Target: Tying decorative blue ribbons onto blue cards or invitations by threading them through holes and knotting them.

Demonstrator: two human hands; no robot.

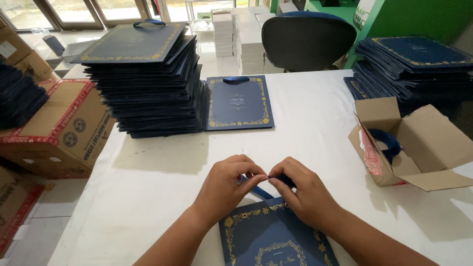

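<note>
Navy bag (276, 241) beneath both hands (268, 189), blue ribbon (260, 189) between fingertips.

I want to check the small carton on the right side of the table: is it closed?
No, the small cardboard box stands with its flaps open, and a roll of blue ribbon shows inside it.

Head camera looks steeply down, close over the white table (315, 113).
</note>
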